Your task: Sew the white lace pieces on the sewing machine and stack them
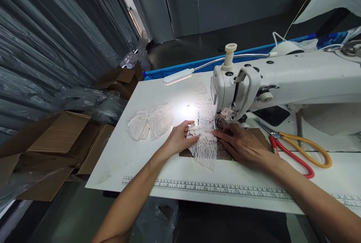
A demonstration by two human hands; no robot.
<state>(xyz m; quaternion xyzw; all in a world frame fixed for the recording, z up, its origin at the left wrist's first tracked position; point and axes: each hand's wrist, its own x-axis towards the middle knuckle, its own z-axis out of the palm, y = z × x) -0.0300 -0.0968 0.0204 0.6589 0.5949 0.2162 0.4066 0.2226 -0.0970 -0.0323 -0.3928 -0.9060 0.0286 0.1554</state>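
Note:
A piece of white lace (205,149) lies at the needle area of the white sewing machine (282,74), its fringed lower end over a brown plate (225,154). My left hand (180,136) is at the lace's left edge, thumb on top and index finger stretched toward the presser foot; it appears to grip that edge. My right hand (239,141) lies flat to the right, fingers extended, with the index fingertip touching the lace's right edge. Part of the lace near the needle is hard to make out. Further left rests another lace piece (153,121).
Scissors (296,141) with red and yellow handles lie right of my right hand. A lamp (178,77) reaches over the table (118,164), which has a printed ruler (197,187) along its front. Open cardboard boxes (59,134) stand left of it.

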